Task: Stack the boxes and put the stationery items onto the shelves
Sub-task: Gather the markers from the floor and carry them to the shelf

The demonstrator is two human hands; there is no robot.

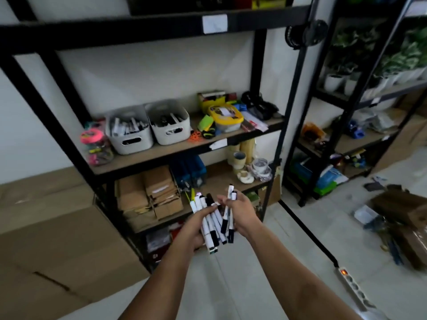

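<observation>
At lower centre we grip a bundle of whiteboard markers (211,224) in our left hand (193,229); our right hand (241,210) pinches a few more, labels blurred, before the shelves (175,150).

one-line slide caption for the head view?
Both hands, left and right, grip markers before a shelf holding two white bins.

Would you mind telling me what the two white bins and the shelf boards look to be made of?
The white bins look like matte moulded plastic: rounded corners, cut-out handles. The shelf boards seem to be unpainted pressed wood, tan and dull, in a black frame, probably metal.
</observation>
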